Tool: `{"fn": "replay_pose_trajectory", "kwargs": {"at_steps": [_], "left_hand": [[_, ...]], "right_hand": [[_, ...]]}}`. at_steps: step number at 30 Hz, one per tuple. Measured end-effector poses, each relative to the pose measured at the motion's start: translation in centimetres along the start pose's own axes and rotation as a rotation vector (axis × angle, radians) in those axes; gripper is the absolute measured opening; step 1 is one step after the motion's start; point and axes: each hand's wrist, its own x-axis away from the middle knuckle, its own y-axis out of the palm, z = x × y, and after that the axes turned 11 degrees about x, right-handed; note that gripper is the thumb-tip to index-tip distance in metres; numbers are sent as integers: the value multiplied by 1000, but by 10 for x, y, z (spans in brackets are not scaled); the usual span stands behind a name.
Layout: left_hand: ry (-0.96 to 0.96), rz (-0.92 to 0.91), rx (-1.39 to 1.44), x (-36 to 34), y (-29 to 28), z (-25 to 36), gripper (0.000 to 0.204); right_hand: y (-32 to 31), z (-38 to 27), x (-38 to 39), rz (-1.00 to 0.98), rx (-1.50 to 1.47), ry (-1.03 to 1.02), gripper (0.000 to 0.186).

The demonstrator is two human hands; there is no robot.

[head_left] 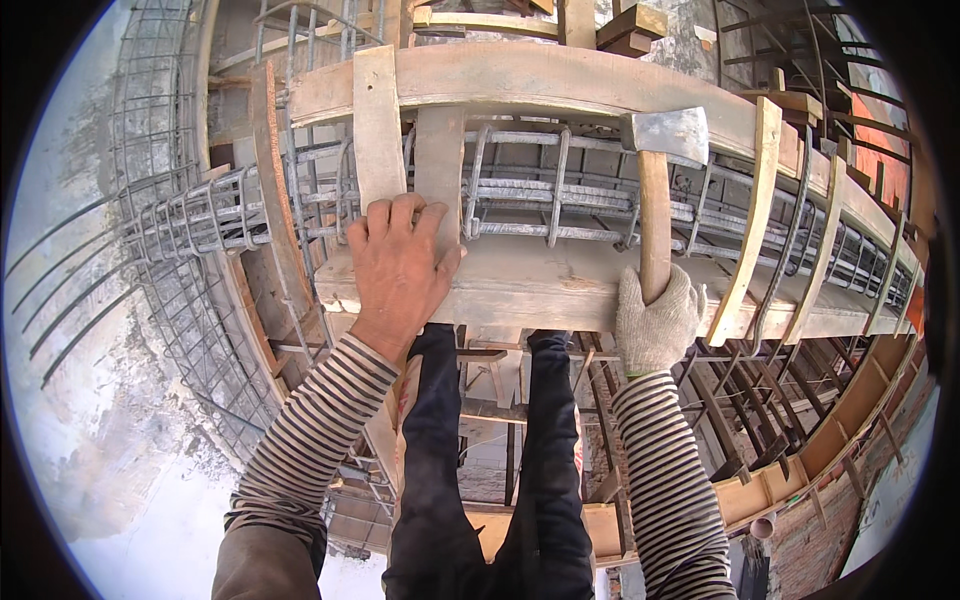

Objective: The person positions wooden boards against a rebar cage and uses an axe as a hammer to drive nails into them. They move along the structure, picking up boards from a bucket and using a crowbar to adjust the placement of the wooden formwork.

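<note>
My left hand (400,275) is bare and bent over the near end of a pale wooden slat (378,125), gripping it. Its thumb lies by a second, greyer slat (437,165); what the palm covers is hidden. Both slats cross a long trough between a far board (500,75) and a near board (480,300). My right hand (655,325), in a knitted work glove, is closed around the wooden handle of a hatchet (655,215). The hatchet's steel head (672,135) is at the far board, its broad blade pointing right.
A cage of steel reinforcing bars (555,190) runs along the trough. Bent bar ends (75,290) stick out at left. More wooden slats (748,230) cross the trough at right. Below my legs (435,440) are gaps, timbers and a curved formwork board (760,500).
</note>
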Motion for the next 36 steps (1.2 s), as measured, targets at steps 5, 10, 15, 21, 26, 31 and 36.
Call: {"fn": "replay_pose_trajectory", "kwargs": {"at_steps": [5,10,15,21,26,31,36], "left_hand": [[-113,-95,-19,-1,7,4,62],[-141,-107,-23,-6,13,9,60],[-9,-117,-93,-2,4,-2,55],[70,3,37,-29,-16,-17,39],[22,444,244,-132,-36,-89,45],[-257,111,155,-188,-21,-148,75],[-204,42,24,-211,-14,-185,72]], "right_hand": [[-6,-1,-2,-54,-2,13,53],[-10,-1,-6,-103,-16,21,53],[-6,2,-4,-82,-27,4,53],[-16,-1,-7,-125,-36,26,53],[-6,4,-2,-84,-24,-1,55],[3,6,-2,-18,-17,-18,57],[1,6,-2,-38,2,-11,58]]}}
